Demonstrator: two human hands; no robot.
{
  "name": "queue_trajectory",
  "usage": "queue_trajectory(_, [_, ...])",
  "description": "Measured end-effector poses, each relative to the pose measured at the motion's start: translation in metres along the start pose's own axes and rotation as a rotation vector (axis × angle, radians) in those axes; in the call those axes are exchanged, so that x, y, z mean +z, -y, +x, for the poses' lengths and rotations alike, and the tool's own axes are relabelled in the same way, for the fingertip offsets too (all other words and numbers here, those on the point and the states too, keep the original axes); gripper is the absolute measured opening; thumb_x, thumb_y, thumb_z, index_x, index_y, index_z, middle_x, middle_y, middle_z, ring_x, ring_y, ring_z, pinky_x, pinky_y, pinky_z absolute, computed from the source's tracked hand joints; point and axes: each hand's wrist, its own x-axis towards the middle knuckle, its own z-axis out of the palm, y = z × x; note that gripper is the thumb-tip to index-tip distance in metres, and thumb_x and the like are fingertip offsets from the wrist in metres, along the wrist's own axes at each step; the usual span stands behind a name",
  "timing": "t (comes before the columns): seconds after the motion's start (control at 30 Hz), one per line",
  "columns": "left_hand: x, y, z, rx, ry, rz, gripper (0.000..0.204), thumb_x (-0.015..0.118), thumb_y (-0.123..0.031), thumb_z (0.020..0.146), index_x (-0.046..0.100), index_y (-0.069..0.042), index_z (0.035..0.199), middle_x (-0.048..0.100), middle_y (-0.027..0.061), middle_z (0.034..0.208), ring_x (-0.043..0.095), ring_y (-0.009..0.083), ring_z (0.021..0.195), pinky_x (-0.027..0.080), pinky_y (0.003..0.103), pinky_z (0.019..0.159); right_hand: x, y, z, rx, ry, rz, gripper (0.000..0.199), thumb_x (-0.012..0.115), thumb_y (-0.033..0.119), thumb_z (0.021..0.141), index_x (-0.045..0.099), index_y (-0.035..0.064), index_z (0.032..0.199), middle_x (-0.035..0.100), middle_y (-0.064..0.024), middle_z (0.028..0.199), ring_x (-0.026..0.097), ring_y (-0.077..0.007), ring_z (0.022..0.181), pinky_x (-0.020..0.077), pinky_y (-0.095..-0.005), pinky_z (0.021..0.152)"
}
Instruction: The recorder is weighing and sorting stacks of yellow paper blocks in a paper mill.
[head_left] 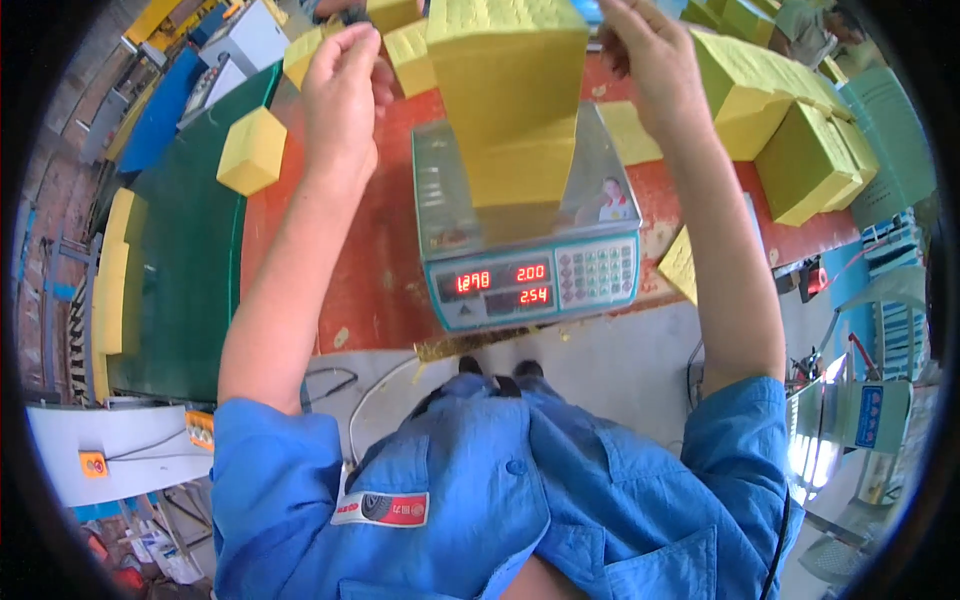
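Observation:
A tall yellow block [510,110], with a rough, ridged top, stands upright on the platform of a digital weighing scale [532,285]. The scale's red figures are lit above a keypad at its right. To the left of the block, my left hand [345,95] is raised with its fingers loosely apart, holding nothing. On the other side my right hand [655,65] is up near the block's top right edge, fingers parted and partly bent. A narrow gap shows between that hand and the block.
The scale sits on a worn red tabletop [370,270]. Several yellow blocks [765,90] are stacked at the right, and one yellow block [252,150] lies at the left by a green surface [180,260]. Another person [815,35] is at the far right.

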Motion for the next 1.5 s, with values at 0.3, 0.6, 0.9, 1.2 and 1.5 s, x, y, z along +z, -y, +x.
queue_trajectory(0.3, [-0.021,0.011,-0.008,-0.004,0.034,0.030,0.021,0.059,-0.023,0.094,0.064,-0.008,0.106,0.056,-0.0009,0.071,0.045,0.0062,0.060,0.033,0.022,0.054,0.009,0.025,-0.031,0.024,0.038,0.037,0.025,0.055,0.020,0.097,0.065,-0.0010,0.105,0.054,0.0006,0.069,0.048,-0.0071,0.057,0.0380,-0.0226,0.052])
queue_trajectory(0.6, [-0.023,0.009,-0.019,0.009,0.066,0.009,0.021,0.058,-0.023,0.095,0.065,-0.007,0.106,0.057,-0.0017,0.070,0.045,0.0057,0.060,0.032,0.022,0.054,0.005,0.023,-0.038,-0.005,0.069,0.063,0.025,0.054,0.016,0.097,0.064,-0.0024,0.110,0.054,0.0019,0.070,0.049,-0.0059,0.058,0.0381,-0.0211,0.053])
queue_trajectory(0.9, [-0.016,0.007,-0.018,0.015,0.074,0.018,0.019,0.058,-0.022,0.095,0.066,-0.007,0.104,0.057,-0.0025,0.070,0.045,0.0045,0.060,0.031,0.021,0.053,0.008,0.020,-0.034,0.048,0.065,0.132,0.027,0.055,0.016,0.097,0.062,-0.0023,0.115,0.055,0.0028,0.072,0.050,-0.0054,0.060,0.0391,-0.0197,0.054])
queue_trajectory(1.2, [0.004,-0.016,-0.022,0.363,0.066,0.341,0.016,0.060,-0.014,0.094,0.068,-0.003,0.104,0.067,0.0007,0.090,0.060,0.0081,0.081,0.047,0.023,0.071,0.005,0.018,-0.037,-0.023,0.037,0.001,0.027,0.055,0.022,0.096,0.067,0.0013,0.109,0.056,0.0013,0.072,0.049,-0.0073,0.059,0.0389,-0.0228,0.056])
queue_trajectory(1.5, [0.024,-0.044,0.004,0.655,0.460,0.678,0.024,0.073,-0.010,0.082,0.068,-0.003,0.105,0.066,0.0050,0.111,0.061,0.0168,0.104,0.048,0.026,0.087,0.002,0.023,-0.039,0.032,0.063,0.145,0.027,0.055,0.016,0.097,0.062,-0.0027,0.115,0.055,0.0025,0.071,0.047,-0.0044,0.058,0.0383,-0.0213,0.053])
